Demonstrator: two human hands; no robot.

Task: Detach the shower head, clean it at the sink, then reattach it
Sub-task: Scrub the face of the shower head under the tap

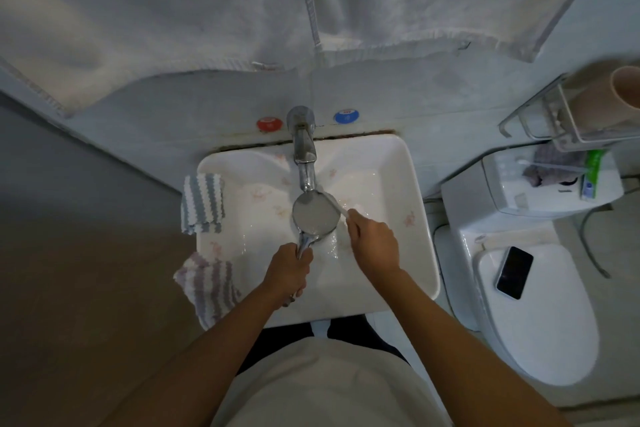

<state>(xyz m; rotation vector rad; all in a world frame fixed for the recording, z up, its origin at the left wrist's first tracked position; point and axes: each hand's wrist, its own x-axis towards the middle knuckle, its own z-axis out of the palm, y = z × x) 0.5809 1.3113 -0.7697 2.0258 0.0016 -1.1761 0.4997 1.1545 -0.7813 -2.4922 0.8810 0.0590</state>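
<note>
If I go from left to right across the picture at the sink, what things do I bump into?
Striped cloth → shower head → right hand → sink's right rim → phone on the toilet lid.

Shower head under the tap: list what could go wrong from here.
1. The left hand holds the shower head only by its wet handle, so the grip could slip.
2. The phone lies on the toilet lid beside the sink; brushing with the right hand could splash it.
</note>
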